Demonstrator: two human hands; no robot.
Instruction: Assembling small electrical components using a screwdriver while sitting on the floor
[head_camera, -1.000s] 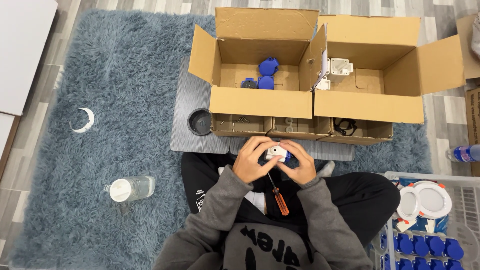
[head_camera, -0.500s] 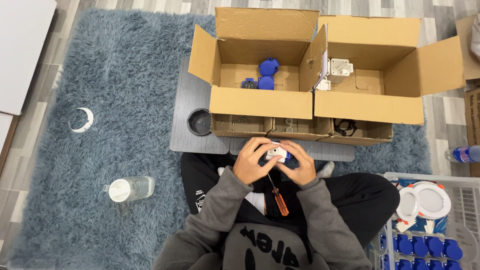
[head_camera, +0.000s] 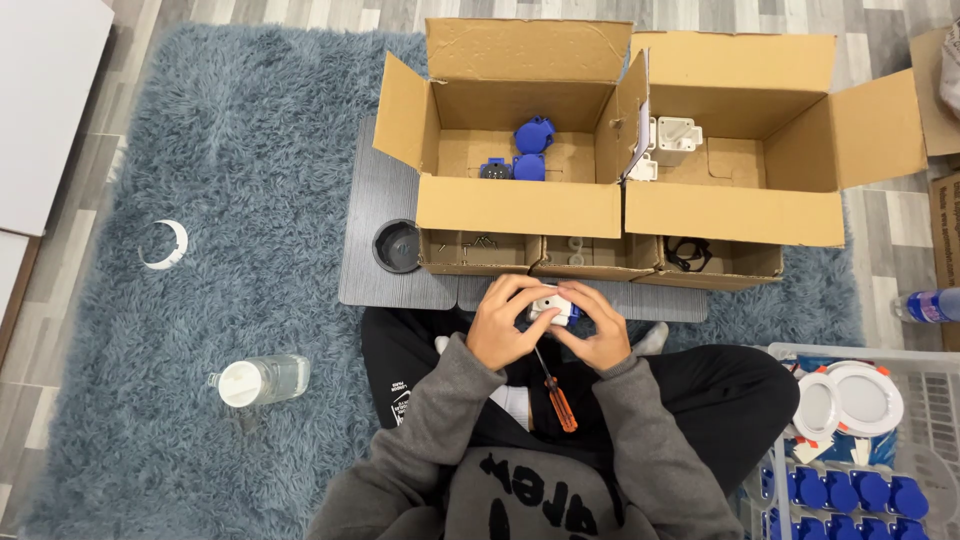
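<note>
Both hands, left hand (head_camera: 503, 325) and right hand (head_camera: 598, 332), grip 1 small white-and-blue part (head_camera: 548, 305) above an orange-handled screwdriver (head_camera: 555, 392).

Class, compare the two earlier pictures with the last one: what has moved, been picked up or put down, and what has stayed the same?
Nothing has visibly changed. The left hand and right hand still hold the small white and blue part together over the lap, the orange-handled screwdriver still lies below them, and the cardboard boxes, the plastic bottle and the white ring on the rug are where they were.
</note>
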